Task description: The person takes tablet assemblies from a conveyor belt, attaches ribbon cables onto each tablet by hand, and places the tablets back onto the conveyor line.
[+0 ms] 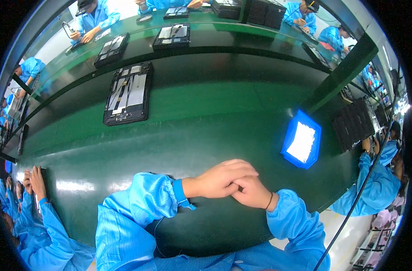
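Observation:
My hands rest together above the green bench, close to my body. My left hand (219, 178) lies across my right hand (254, 193), its fingers stretched out over it, and no object shows in it. Most of my right hand's fingers are tucked beneath the left, so whether they hold anything is hidden. To the right of my hands, apart from them, stands a blue bin (287, 148) with white pieces in it. Farther off at the left lies a black tablet-like device (134, 90) with its inside showing, light panels and flat cables in it.
A raised shelf (242, 43) runs along the back, carrying more opened devices (172, 36). A dark green post (334, 77) rises behind the bin. Stacked black trays (353, 125) stand at right. Co-workers in blue sit around; one's hand (37, 181) reaches onto the bench at left.

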Demonstrator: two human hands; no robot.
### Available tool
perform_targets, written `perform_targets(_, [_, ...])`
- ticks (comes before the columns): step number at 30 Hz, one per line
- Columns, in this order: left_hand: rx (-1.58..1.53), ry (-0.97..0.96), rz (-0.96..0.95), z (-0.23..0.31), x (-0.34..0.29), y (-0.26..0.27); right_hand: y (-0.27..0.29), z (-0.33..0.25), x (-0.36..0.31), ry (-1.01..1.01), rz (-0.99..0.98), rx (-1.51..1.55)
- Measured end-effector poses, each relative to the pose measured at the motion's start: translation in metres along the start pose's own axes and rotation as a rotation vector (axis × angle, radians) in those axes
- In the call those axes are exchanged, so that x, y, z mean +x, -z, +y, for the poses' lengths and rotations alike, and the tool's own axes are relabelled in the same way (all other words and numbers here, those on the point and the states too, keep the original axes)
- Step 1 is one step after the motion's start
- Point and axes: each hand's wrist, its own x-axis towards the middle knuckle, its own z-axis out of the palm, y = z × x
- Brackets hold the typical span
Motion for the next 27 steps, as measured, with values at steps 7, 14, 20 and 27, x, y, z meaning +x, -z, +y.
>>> perform_targets(7, [-0.01, 0.009, -0.002, -0.004, 0.0, -0.004, 0.0, 0.002, -0.002, -0.053, -0.01, 0.021])
perform_targets(14, [0.008, -0.025, 0.001, -0.016, 0.006, -0.009, 0.003, 0.017, -0.004, -0.01, 0.0, -0.014])
perform_targets(20, [-0.008, -0.022, -0.001, -0.024, 0.01, -0.011, 0.005, 0.024, -0.005, -0.02, 0.003, -0.014])
perform_targets(27, [0.003, 0.021, -0.001, -0.029, 0.017, -0.017, 0.008, 0.04, -0.009, -0.01, 0.018, -0.001])
